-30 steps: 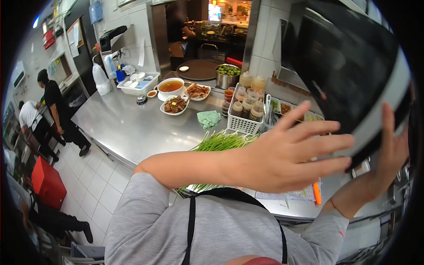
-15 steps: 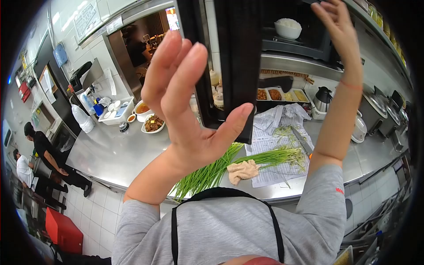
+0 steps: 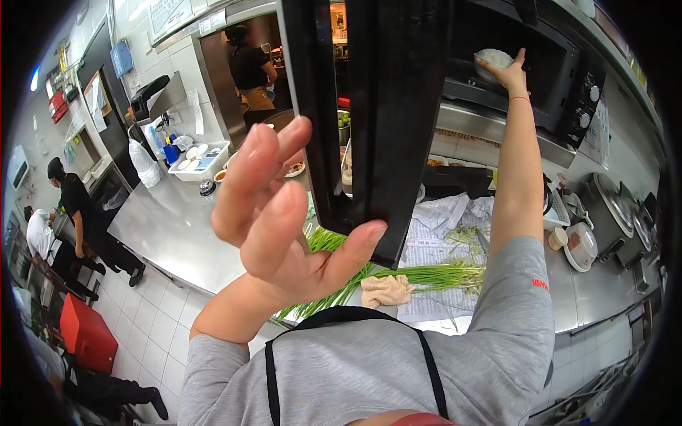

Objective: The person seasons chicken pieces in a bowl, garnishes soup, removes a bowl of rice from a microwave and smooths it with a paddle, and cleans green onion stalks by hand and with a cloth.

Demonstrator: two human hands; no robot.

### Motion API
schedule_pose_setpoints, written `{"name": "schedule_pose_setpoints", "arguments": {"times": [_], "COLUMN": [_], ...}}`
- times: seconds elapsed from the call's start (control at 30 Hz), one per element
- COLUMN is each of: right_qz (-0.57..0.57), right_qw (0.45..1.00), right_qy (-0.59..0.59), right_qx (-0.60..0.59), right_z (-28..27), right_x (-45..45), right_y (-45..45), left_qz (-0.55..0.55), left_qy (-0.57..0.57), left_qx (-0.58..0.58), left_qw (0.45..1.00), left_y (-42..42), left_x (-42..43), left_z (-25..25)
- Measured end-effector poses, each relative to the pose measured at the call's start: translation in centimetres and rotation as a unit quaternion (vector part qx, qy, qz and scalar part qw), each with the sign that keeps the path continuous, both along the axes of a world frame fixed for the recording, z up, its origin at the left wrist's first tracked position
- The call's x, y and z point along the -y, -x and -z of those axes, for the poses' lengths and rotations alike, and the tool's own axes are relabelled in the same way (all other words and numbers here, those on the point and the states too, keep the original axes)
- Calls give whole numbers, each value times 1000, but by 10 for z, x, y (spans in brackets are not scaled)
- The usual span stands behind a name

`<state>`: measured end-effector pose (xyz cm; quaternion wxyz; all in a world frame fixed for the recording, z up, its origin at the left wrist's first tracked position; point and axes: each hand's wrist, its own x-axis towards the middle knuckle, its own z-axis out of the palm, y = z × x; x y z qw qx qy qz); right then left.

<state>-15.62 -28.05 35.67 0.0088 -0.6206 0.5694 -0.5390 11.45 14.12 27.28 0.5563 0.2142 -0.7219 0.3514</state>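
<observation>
The microwave (image 3: 587, 106) stands with its black door (image 3: 405, 128) swung open toward me. My right hand (image 3: 506, 73) reaches inside and holds a bowl of white rice (image 3: 493, 57) by its near side. My left hand (image 3: 295, 213) is raised at the door, fingers spread, the thumb near the door's lower edge; whether it touches is unclear. Below the door, long green stalks (image 3: 447, 275) lie on printed paper (image 3: 433, 302) beside a beige cloth (image 3: 386, 290).
A steel counter (image 3: 170, 227) runs left, with a white tray of small dishes (image 3: 200, 162). Pots (image 3: 611, 202) and a clear-lidded container (image 3: 581, 245) stand right. Two people (image 3: 78, 206) stand far left; another (image 3: 249, 71) is beyond the opening. A red bin (image 3: 87, 334) is on the floor.
The microwave door has swung open. My right hand has gone from the door into the microwave and taken hold of the rice bowl. My left hand stays raised by the door.
</observation>
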Motion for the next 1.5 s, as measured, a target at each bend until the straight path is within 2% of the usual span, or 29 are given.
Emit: {"name": "schedule_pose_setpoints", "arguments": {"times": [0.13,0.23,0.4,0.5,0.57,0.63,0.67,0.77,0.9,0.93,1.0,1.07,1.13,1.17,1.2,1.27,1.33,1.4,1.43,1.5], "right_qz": [64,58,74,67,65,68,69,48,-6,1,-101,-144,-236,-270,-303,-343,-378,-373,-368,-361], "right_qw": [998,996,993,992,991,988,984,978,954,954,929,924,901,892,882,872,865,888,899,916], "right_qy": [-9,49,70,88,101,123,146,171,237,237,281,270,232,212,191,158,116,91,65,28], "right_qx": [9,43,53,53,60,67,75,110,181,182,217,228,280,293,306,310,309,254,227,173], "right_z": [-1,2,3,6,5,6,5,3,14,21,39,61,87,103,120,158,191,224,240,260], "right_x": [-27,-22,-29,-33,-36,-35,-34,-42,-75,-84,-104,-138,-187,-206,-224,-254,-286,-311,-320,-335], "right_y": [-15,-11,-6,-7,-9,-9,-8,-7,-2,1,6,8,0,-3,-7,-17,-36,-53,-59,-67], "left_qz": [-3,-1,15,46,152,175,192,251,259,263,272,287,397,438,441,521,481,568,543,528], "left_qy": [-8,-13,-17,-4,44,89,90,5,-61,-143,-227,-420,-549,-609,-614,-671,-707,-720,-740,-745], "left_qx": [2,2,-9,-21,-68,-7,-29,66,116,126,138,47,-109,-145,-145,-316,-338,-301,-270,-287], "left_qw": [1000,1000,1000,999,985,981,977,966,957,946,925,860,727,645,639,423,393,261,290,289], "left_y": [-1,-2,-2,0,3,0,14,29,36,37,41,49,60,59,59,58,55,36,32,20], "left_x": [-2,-3,2,8,11,11,11,23,56,61,69,77,85,95,98,101,104,111,105,89], "left_z": [0,0,6,10,18,52,71,98,93,88,85,88,94,94,93,94,104,140,153,175]}}
